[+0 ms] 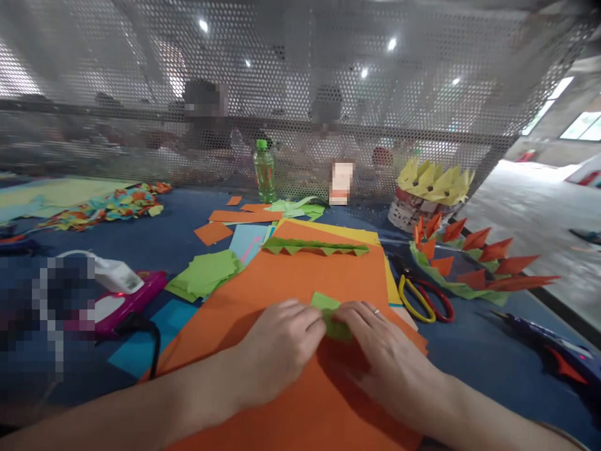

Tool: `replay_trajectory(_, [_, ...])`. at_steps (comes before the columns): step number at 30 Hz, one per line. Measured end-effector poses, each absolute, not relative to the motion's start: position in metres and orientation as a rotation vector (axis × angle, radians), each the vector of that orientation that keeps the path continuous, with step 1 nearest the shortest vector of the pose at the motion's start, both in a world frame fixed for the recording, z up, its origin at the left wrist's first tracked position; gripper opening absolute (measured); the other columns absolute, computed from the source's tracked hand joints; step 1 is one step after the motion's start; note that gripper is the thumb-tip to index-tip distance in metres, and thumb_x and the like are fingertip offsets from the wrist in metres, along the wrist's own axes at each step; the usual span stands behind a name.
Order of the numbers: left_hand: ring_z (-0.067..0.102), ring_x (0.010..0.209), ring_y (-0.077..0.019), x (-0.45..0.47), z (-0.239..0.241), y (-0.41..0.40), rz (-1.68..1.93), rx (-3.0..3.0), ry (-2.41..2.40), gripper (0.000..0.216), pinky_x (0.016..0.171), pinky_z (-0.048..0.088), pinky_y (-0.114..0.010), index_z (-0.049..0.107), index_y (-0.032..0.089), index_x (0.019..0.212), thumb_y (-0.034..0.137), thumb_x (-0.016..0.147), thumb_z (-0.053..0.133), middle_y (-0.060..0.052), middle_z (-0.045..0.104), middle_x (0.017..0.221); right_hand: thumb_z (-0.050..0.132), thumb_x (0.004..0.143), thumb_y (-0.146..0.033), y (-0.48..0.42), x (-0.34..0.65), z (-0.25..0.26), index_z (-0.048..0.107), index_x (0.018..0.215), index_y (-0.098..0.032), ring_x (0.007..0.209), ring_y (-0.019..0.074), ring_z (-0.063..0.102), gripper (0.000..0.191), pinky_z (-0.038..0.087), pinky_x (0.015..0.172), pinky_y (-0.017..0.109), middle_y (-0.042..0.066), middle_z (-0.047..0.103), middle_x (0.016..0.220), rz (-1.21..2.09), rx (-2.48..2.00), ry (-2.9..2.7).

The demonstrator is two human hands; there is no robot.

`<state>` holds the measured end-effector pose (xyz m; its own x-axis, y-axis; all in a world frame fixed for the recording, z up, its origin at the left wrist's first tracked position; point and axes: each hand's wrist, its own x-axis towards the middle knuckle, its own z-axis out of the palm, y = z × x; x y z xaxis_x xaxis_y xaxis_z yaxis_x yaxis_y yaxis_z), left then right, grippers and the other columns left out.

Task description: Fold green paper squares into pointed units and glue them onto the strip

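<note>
1. my one head-worn view faces forward and down over the blue table point(154, 235).
2. i get the left hand point(288, 332) and right hand point(380, 344) close up, at lower center.
3. farther off, a perforated screen point(282, 81) spans the top of my frame.

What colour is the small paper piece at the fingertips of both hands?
The small paper piece is light green, best seen in the head view.

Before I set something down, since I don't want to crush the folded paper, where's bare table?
Table shows bare between the orange sheet and glue gun, and between the paper scraps and green squares. Crowded: by the scissors and spiked paper ring.
</note>
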<state>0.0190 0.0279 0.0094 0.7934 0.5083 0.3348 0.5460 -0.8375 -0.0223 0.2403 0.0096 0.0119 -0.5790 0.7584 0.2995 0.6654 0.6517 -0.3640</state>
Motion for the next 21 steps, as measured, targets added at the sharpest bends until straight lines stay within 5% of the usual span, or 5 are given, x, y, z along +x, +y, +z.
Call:
replay_trajectory(5, [0.059,0.071,-0.0225,0.018,0.002,0.005,-0.521,-2.858,-0.767,0.016,0.069,0.05,-0.039,0.06,0.018,0.084,0.008,0.091,0.051,-0.005,0.062,0.078,0.044,0.065,0.006,0.009,0.242,0.007,0.053,0.08,-0.021,0.076,0.0217,0.056,0.032,0.053,0.069,0.035,0.007,0.063,0.086,0.248,-1.039,-2.51])
replay_trajectory(9, [0.065,0.083,-0.0266,0.014,0.002,0.002,-0.515,-2.867,-0.863,0.019,0.071,0.053,-0.041,0.065,0.018,0.093,0.008,0.088,0.05,-0.009,0.07,0.093,0.046,0.081,0.004,0.011,0.25,0.0,0.054,0.081,-0.021,0.078,0.0207,0.057,0.027,0.051,0.07,0.032,0.005,0.064,0.086,0.279,-0.965,-2.489])
replay_trajectory(13, [0.07,0.087,-0.0221,0.012,0.007,0.011,-0.744,-2.896,-1.009,0.032,0.082,0.057,-0.038,0.067,0.022,0.101,0.015,0.104,0.036,-0.005,0.076,0.097,0.059,0.098,-0.016,0.014,0.258,-0.002,0.055,0.086,-0.023,0.079,0.018,0.061,0.014,0.051,0.072,0.028,0.002,0.067,0.087,0.475,-0.971,-2.38])
replay_trajectory(18, [0.073,0.079,-0.0173,0.011,0.001,0.009,-1.086,-2.806,-1.281,0.026,0.076,0.062,-0.031,0.064,0.027,0.102,0.031,0.109,0.04,0.0,0.077,0.09,0.058,0.102,-0.023,0.017,0.265,0.001,0.058,0.095,-0.027,0.073,0.0131,0.066,0.008,0.051,0.065,0.022,-0.004,0.069,0.081,0.66,-1.159,-2.253])
replay_trajectory(21, [0.076,0.088,-0.0191,0.005,-0.009,0.001,-0.923,-2.764,-1.424,0.026,0.079,0.065,-0.03,0.062,0.03,0.125,0.029,0.106,0.044,-0.002,0.078,0.1,0.059,0.1,-0.024,0.018,0.264,0.0,0.058,0.091,-0.028,0.069,0.0129,0.067,0.009,0.05,0.059,0.021,-0.004,0.068,0.077,0.662,-1.241,-2.229])
